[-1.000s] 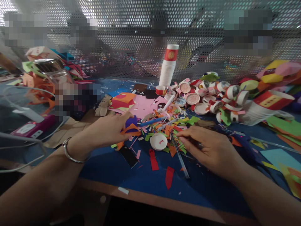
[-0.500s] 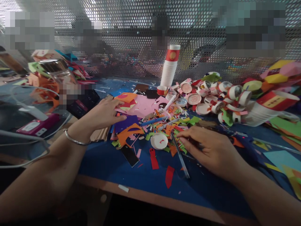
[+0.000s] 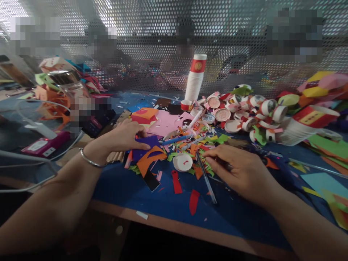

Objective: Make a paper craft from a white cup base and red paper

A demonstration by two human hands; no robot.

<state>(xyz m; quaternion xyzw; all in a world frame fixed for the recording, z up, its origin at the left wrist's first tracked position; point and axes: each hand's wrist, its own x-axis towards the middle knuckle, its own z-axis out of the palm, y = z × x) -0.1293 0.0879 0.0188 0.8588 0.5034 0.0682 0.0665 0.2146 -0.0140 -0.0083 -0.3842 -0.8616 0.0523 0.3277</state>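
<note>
My left hand [image 3: 127,136], with a silver bangle at the wrist, is on a purple sheet of paper [image 3: 145,145]. Its thumb lies along the sheet and its fingers are curled in beside the thumb, closed on the paper. A cut orange paper scrap [image 3: 150,159] overlaps the sheet's front edge. My right hand [image 3: 233,165] rests loosely with fingers extended, holding nothing that I can see. Just left of its fingertips is a pen [image 3: 207,181], lying on the table. A white paper-cup bottom [image 3: 182,162] with a small red mark sits beside the pen.
Colourful paper scraps cover the middle of the blue table [image 3: 168,212]. Behind stands a stack of paper cups [image 3: 194,81]; another stack [image 3: 299,125] lies tilted at right. Cut cup pieces [image 3: 223,115] are heaped between them. A glass jar [image 3: 70,85] and a pink power bank [image 3: 46,143] are at left.
My left hand has drawn in its outstretched fingers and closed on the purple paper. The orange scrap has shifted slightly. My right hand stays nearly still.
</note>
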